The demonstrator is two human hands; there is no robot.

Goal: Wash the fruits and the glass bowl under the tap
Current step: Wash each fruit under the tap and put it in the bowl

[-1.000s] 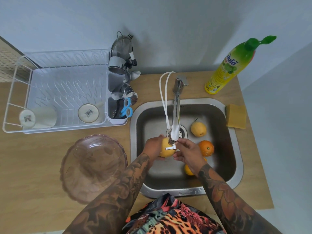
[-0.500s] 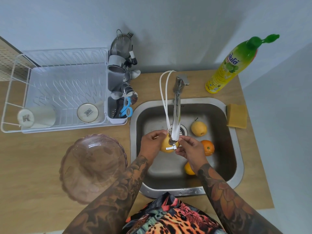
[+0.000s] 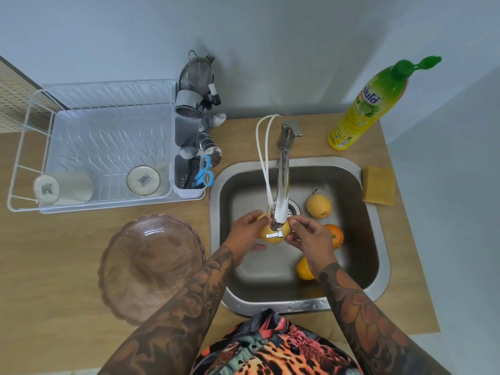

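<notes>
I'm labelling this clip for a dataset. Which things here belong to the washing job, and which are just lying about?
Job: yellow fruit held by left hand and right hand under tap; pear; orange; second orange; glass bowl; sink.

Lying about: dish rack; soap bottle; sponge; blue scissors.

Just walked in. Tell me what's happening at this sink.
A person is washing fruit. Both hands, the left hand and the right hand, hold a yellow fruit under the tap spout, over the sink. A pear and two oranges lie in the basin. The glass bowl sits on the counter left of the sink.
</notes>
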